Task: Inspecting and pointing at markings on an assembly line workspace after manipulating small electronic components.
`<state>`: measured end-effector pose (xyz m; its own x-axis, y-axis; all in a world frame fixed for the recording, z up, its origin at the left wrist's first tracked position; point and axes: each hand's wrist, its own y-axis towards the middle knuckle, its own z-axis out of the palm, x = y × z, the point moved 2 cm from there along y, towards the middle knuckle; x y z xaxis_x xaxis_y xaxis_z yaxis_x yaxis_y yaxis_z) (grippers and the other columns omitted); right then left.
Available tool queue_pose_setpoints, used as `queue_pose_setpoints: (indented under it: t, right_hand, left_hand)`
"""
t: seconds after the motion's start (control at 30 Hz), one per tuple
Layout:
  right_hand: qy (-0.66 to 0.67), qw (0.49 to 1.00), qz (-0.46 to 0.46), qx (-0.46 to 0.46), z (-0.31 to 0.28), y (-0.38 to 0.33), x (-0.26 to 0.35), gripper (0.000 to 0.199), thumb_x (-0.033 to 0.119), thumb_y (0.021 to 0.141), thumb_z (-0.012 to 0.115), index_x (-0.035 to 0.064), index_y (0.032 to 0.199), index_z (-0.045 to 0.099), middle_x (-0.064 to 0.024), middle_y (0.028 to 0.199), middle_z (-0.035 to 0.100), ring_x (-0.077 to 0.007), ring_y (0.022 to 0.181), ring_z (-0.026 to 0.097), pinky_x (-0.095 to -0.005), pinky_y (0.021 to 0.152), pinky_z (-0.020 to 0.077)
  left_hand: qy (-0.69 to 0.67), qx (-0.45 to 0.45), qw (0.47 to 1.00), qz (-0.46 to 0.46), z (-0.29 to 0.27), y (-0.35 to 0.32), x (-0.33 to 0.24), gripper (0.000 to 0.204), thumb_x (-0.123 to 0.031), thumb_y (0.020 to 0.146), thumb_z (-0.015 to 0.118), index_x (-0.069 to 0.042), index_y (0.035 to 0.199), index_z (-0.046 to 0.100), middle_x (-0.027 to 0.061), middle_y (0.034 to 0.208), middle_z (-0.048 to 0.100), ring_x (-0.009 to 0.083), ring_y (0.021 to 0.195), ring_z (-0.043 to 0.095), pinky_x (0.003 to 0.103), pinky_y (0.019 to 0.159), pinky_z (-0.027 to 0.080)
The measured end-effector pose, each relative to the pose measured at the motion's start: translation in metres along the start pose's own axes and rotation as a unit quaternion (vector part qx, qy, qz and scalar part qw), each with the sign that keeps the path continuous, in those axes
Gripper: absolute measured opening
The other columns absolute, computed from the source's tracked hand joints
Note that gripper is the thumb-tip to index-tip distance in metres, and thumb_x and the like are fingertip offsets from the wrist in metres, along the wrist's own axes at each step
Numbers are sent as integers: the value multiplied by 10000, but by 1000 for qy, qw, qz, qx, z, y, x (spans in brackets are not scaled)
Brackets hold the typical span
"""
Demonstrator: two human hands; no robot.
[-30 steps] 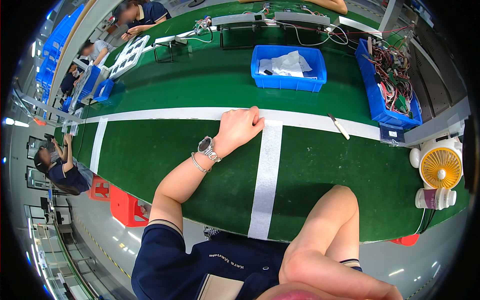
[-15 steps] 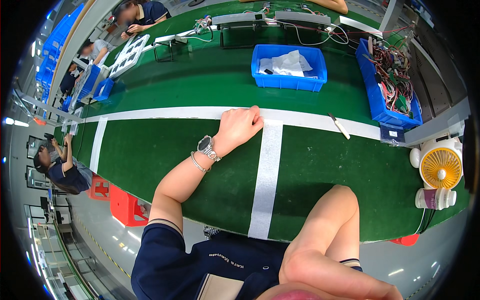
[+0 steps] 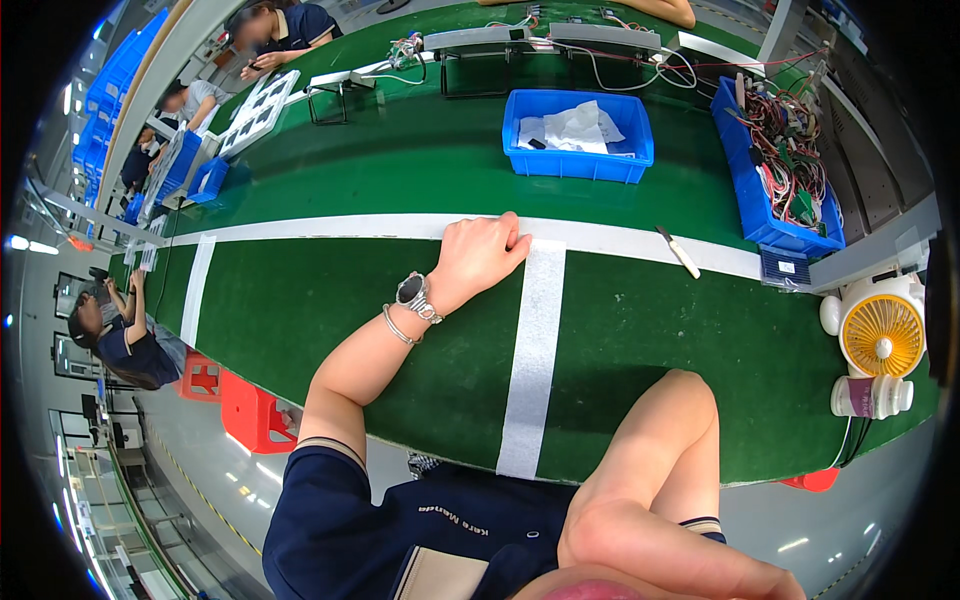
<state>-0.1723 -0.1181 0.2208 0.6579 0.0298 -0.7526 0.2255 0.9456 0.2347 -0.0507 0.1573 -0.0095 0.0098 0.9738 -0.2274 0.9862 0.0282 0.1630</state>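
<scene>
My left hand rests on the green table where two strips of white tape meet. Its fingers are curled in and nothing shows inside them. A wristwatch and a thin bracelet sit on that wrist. My right arm is bent, with the elbow over the table's near edge and the forearm running down out of the picture. My right hand is out of sight. The nearest loose thing is a small white-handled blade, lying on the tape to the right of my left hand.
A blue bin holding white sheets stands beyond my left hand. A long blue bin of wires lies at the right. A yellow desk fan and a white bottle stand by the right edge. Red stools and seated people are at the left.
</scene>
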Motion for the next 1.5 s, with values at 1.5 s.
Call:
queue_pose_setpoints:
  t: [1.5]
  right_hand:
    - [18, 995, -44, -84, 14, -2, -5, 449, 171, 1042, 505, -34, 653, 596, -235, 748, 641, -331, 765, 653, -372, 710, 522]
  left_hand:
    - [-21, 16, 1000, 9, -5, -3, 4, 306, -344, 917, 678, -92, 764, 596, 69, 607, 635, 306, 560, 651, 438, 541, 508]
